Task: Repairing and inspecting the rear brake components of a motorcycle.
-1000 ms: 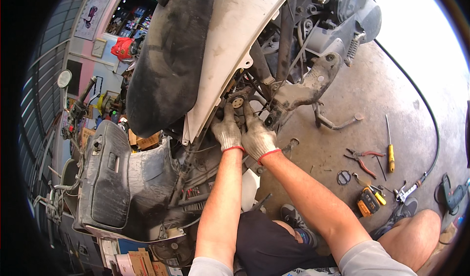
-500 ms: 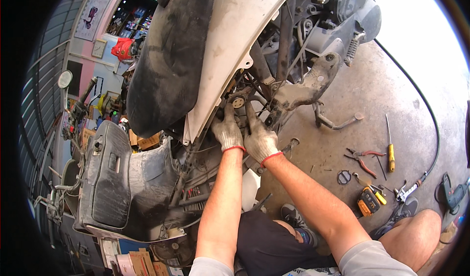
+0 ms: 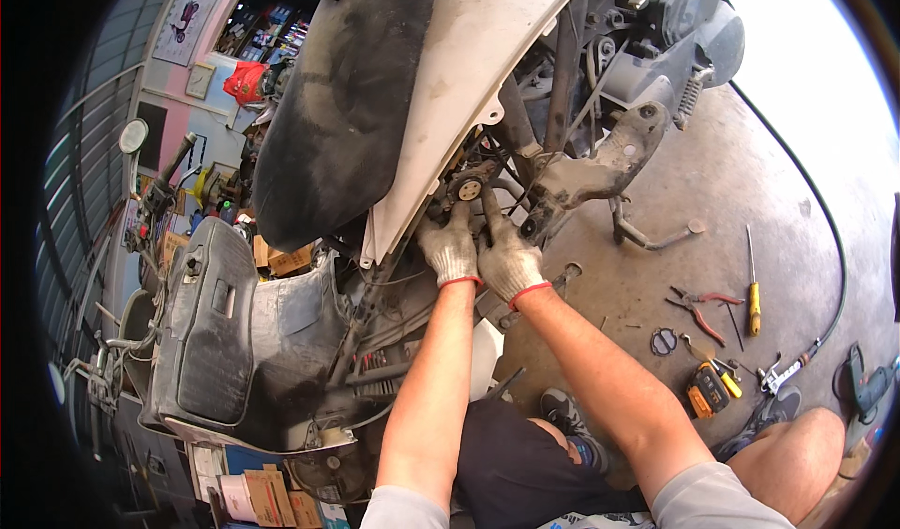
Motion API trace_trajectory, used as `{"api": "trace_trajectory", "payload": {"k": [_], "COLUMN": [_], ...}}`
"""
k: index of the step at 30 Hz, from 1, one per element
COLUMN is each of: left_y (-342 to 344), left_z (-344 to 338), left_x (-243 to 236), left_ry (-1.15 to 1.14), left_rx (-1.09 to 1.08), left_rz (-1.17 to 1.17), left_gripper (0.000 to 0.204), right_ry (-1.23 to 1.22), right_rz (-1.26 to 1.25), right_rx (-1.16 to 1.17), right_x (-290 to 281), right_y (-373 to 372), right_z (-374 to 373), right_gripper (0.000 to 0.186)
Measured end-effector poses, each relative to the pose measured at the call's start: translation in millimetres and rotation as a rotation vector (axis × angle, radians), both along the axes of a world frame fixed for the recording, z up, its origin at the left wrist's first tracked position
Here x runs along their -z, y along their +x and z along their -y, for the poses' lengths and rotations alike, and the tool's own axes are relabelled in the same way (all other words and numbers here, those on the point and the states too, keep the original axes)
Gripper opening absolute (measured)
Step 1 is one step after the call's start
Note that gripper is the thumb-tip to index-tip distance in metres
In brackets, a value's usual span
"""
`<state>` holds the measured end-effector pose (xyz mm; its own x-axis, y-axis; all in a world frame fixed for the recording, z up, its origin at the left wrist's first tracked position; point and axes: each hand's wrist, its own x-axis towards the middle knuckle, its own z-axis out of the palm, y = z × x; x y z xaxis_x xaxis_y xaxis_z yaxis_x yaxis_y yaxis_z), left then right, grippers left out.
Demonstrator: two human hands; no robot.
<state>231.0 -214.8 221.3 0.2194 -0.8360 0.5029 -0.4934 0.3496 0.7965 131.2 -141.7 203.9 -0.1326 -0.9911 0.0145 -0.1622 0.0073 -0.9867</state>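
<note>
Both my hands wear dirty white knitted gloves with red cuffs and reach into the open side of a scooter, under its pale body panel (image 3: 459,69). Between their fingertips is a dark part with a round, pale face with small holes (image 3: 469,189). My left hand (image 3: 448,243) is closed, its fingers at the part's lower left. My right hand (image 3: 509,252) has its index finger stretched up along the part's right side, its other fingers curled in. Dark hoses and cables surround the part, and the fingertips are partly hidden among them.
The black seat (image 3: 347,107) is up left of the panel, and a metal bracket (image 3: 609,163) juts out at right. On the concrete floor lie pliers (image 3: 698,311), a yellow-handled screwdriver (image 3: 754,306), a battery pack (image 3: 707,390) and an air blow gun (image 3: 780,371) on a black hose.
The whole view has shifted slightly, so the scooter appears further right. My hands remain at the round part, with the fingers now a little lower against it.
</note>
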Motion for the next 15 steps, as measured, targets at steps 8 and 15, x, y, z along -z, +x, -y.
{"api": "trace_trajectory", "payload": {"k": [8,15], "left_y": [-0.3,-1.4], "left_z": [2.9,0.2], "left_x": [5.7,1.9], "left_ry": [-0.009,-0.031], "left_rx": [-0.121,-0.105], "left_rz": [0.175,0.203], "left_gripper": [0.040,0.041], "right_ry": [-0.059,-0.112], "right_rz": [-0.060,-0.019], "right_rx": [0.053,0.110], "right_x": [8.2,5.1], "right_y": [-0.1,3.8], "right_z": [3.5,0.8], "right_gripper": [0.068,0.071]}}
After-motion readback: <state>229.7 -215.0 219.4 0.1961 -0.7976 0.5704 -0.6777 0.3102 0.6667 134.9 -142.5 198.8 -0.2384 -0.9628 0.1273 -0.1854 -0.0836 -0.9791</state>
